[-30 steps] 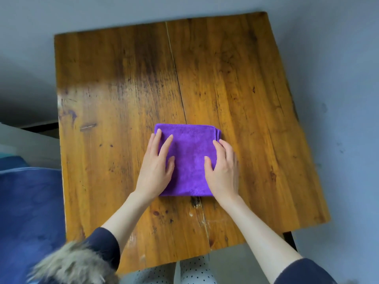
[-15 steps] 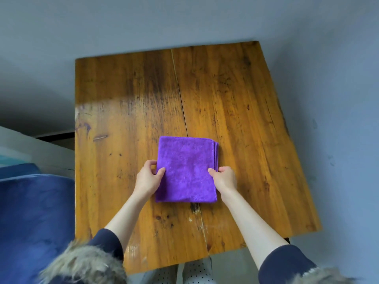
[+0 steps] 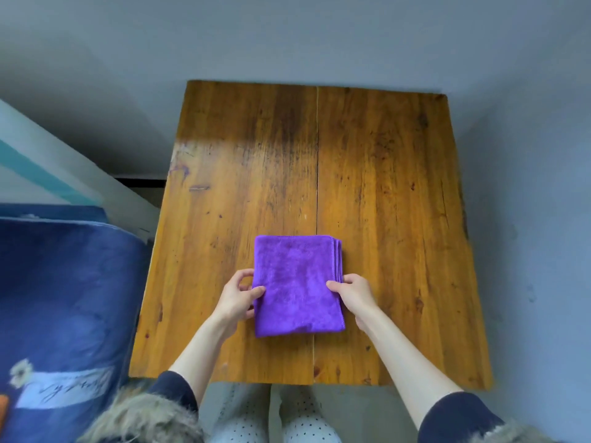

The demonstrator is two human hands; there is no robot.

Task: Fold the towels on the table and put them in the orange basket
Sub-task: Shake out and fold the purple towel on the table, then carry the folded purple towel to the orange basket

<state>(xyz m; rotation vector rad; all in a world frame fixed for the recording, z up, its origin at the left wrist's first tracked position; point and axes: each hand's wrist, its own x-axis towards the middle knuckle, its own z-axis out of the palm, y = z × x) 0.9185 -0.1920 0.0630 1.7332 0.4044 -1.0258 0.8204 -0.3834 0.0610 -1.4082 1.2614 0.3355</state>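
gripped folded towel (image 3: 297, 284) by its sides, left hand (image 3: 237, 298) and right hand (image 3: 353, 295) pinching, seemingly just off the table (image 3: 399, 187).

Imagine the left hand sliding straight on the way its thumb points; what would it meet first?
The purple towel it already pinches; the left hand points right, and beyond the towel probably comes the right hand.
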